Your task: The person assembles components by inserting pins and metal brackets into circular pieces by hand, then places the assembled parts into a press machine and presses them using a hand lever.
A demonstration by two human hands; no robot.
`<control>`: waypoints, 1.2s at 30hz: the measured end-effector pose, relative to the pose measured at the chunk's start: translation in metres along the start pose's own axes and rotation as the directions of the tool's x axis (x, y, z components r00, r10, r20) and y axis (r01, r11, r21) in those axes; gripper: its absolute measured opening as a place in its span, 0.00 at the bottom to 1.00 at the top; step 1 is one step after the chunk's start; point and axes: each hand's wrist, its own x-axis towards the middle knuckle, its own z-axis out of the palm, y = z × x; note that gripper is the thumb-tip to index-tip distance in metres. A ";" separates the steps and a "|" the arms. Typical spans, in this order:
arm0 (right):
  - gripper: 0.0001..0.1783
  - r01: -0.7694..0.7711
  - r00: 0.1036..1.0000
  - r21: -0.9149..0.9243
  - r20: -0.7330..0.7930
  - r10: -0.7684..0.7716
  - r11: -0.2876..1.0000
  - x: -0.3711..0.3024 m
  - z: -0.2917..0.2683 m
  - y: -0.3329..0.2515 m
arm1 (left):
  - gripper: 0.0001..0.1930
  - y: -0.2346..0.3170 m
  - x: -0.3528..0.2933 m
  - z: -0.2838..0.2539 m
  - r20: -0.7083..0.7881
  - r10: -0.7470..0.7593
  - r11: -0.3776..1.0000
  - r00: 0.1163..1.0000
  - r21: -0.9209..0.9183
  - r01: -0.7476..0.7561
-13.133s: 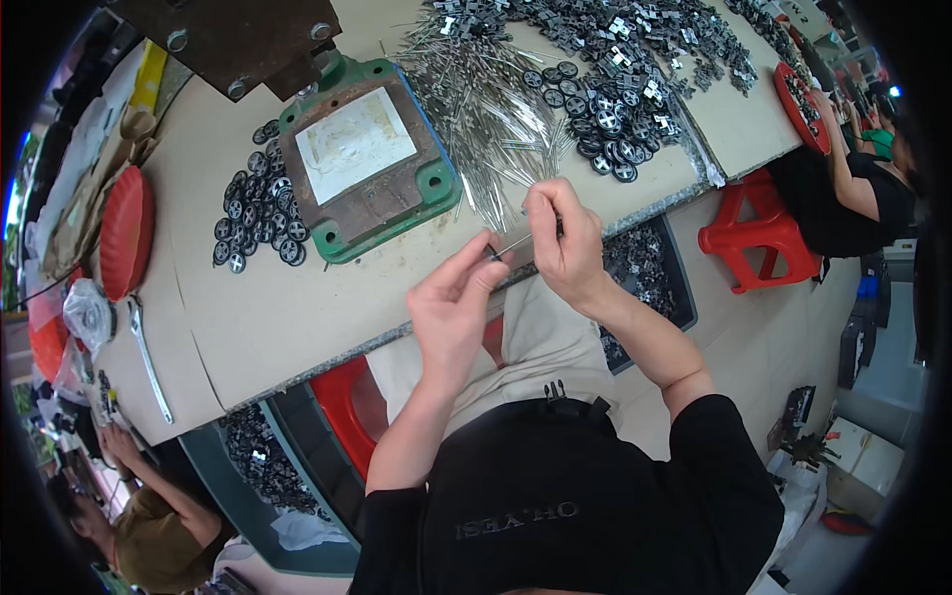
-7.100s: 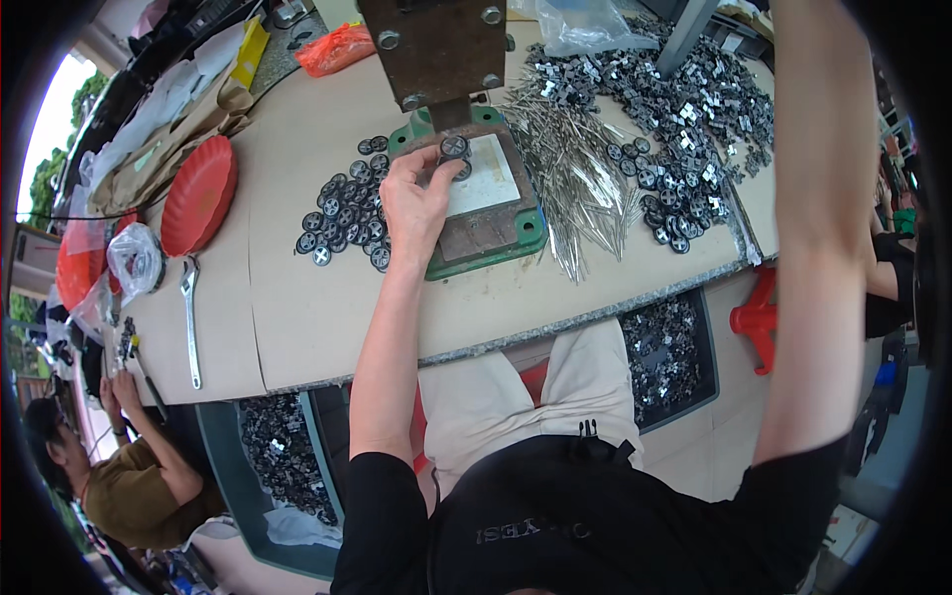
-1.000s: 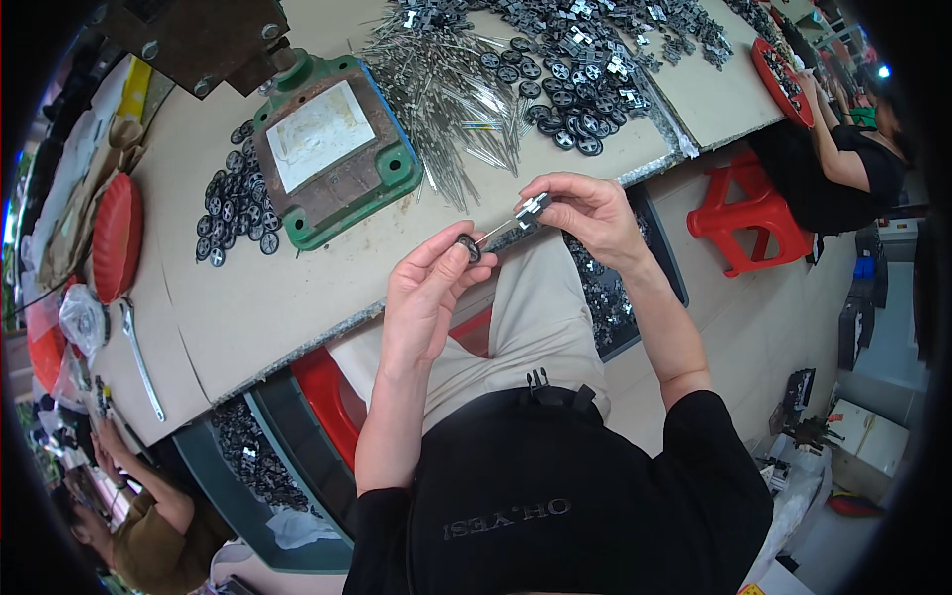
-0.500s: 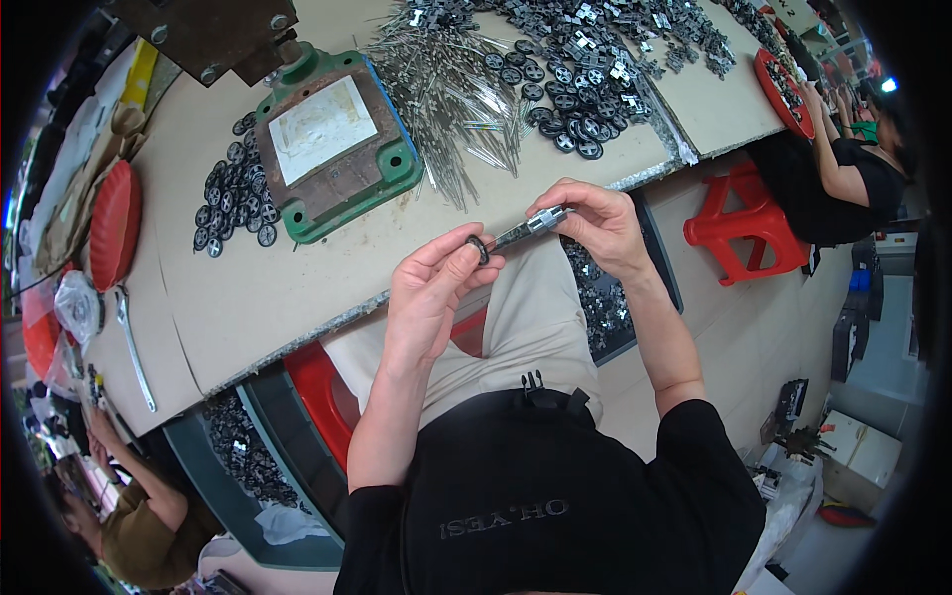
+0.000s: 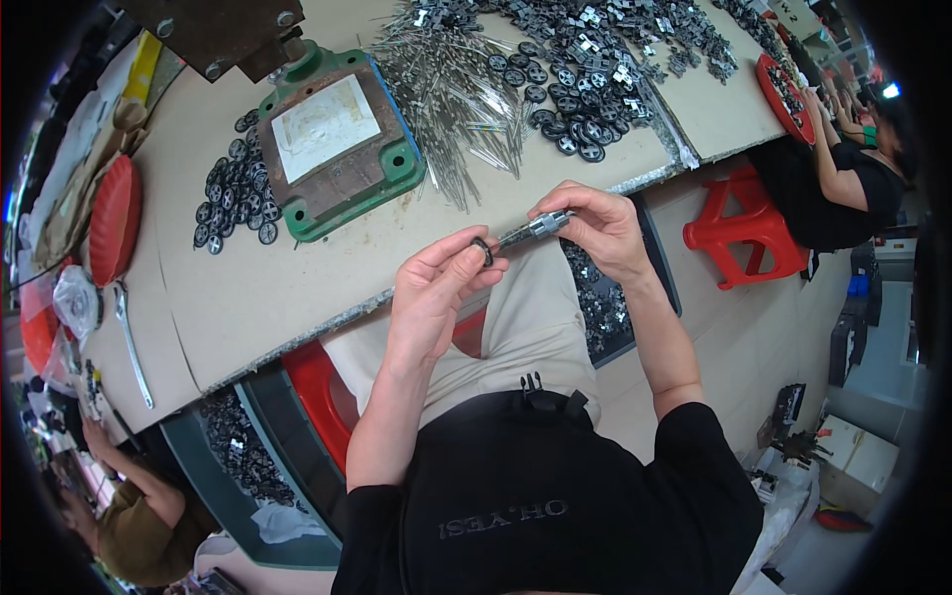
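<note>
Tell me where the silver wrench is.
In the head view, the silver wrench lies on the table at the left, just below the red dish and right of the clear plastic bundle.

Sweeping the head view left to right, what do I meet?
Red scalloped dish, smaller wheel pile, left hand holding a black wheel, right hand holding a metallic part, red stool at right.

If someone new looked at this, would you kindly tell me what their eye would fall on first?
Probably the green-edged metal base with its white sheet, upper left, and the shiny thin rods to its right. Near the front edge of the table, the left hand pinches a small black round piece beside the dark-and-silver part in the right hand. A scalloped red dish stands out at far left.
</note>
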 end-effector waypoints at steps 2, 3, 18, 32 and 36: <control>0.10 0.011 1.000 -0.026 0.004 -0.011 1.000 0.000 -0.001 -0.001 | 0.14 0.000 0.000 0.000 -0.001 0.000 1.000 1.000 0.001 0.000; 0.11 0.013 1.000 -0.057 0.004 -0.013 0.998 0.000 -0.001 -0.001 | 0.14 0.000 0.000 0.000 0.003 0.001 1.000 1.000 0.016 -0.001; 0.12 0.226 0.967 -0.405 0.199 -0.156 0.886 0.001 -0.002 -0.017 | 0.14 0.006 -0.002 -0.011 0.129 -0.182 0.980 0.975 -0.062 0.191; 0.20 -0.033 0.993 -0.379 -0.115 -0.012 0.925 0.000 0.020 -0.019 | 0.14 -0.007 0.001 0.005 -0.049 0.241 0.956 0.969 0.186 -0.228; 0.20 0.122 0.984 -0.574 -0.038 -0.175 0.810 0.002 0.023 -0.020 | 0.14 -0.007 -0.001 0.005 -0.072 0.202 0.969 0.977 0.157 -0.188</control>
